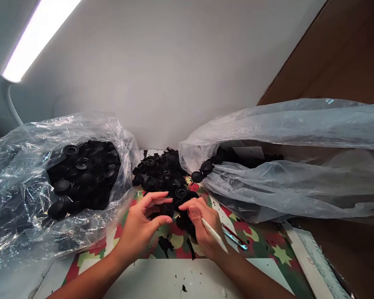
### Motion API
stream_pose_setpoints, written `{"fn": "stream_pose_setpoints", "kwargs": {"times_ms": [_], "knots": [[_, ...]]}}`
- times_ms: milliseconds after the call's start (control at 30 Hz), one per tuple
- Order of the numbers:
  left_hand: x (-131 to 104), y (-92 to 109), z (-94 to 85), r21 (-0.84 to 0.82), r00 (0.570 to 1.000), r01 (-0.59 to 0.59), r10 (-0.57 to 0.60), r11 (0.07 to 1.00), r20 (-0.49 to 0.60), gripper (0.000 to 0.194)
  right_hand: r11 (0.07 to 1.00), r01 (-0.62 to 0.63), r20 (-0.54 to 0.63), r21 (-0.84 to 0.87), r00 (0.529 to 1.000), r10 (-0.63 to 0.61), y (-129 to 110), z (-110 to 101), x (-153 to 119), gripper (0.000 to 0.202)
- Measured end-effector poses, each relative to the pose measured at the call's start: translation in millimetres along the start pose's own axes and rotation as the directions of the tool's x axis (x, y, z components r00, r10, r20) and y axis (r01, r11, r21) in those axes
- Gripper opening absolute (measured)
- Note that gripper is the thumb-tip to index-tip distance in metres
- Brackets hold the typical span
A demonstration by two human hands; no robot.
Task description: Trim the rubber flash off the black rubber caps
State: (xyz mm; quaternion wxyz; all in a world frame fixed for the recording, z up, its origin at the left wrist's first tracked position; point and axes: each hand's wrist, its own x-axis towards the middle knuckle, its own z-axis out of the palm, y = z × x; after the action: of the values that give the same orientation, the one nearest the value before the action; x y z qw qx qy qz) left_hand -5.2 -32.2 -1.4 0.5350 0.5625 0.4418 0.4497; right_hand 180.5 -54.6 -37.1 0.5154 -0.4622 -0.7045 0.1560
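My left hand [141,222] is curled round a black ribbed rubber piece [166,210], which sits between its thumb and fingers. My right hand [205,226] grips a white pen-like handle [214,234] that slants back over the palm. The front end of that handle is hidden by the fingers. Just beyond both hands lies a heap of black rubber pieces and scraps [162,166]. Torn black scraps [166,245] lie on the patterned cloth below my hands.
On the left, a clear plastic bag [15,187] holds many round black pieces. Another bag [268,199] lies open at right, black pieces at its mouth. A blue-and-red slim tool [235,237] rests beside my right hand. A white board [162,276] is in front; a lamp [39,39] shines upper left.
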Motion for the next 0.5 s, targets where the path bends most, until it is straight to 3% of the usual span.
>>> {"fn": "stream_pose_setpoints", "kwargs": {"times_ms": [200, 500], "knots": [[-5, 2, -0.2, 0.153, 0.995, -0.088, 0.080, 0.984, 0.055, 0.045, 1.000, 0.018, 0.128, 0.011, 0.992, -0.019, 0, -6, 8, 0.019], [-12, -5, 2.1, 0.326, 0.968, -0.240, 0.202, 0.914, 0.146, 0.058, 0.889, 0.381, 0.358, -0.254, 0.891, -0.279, 1, -9, 11, 0.049]]}}
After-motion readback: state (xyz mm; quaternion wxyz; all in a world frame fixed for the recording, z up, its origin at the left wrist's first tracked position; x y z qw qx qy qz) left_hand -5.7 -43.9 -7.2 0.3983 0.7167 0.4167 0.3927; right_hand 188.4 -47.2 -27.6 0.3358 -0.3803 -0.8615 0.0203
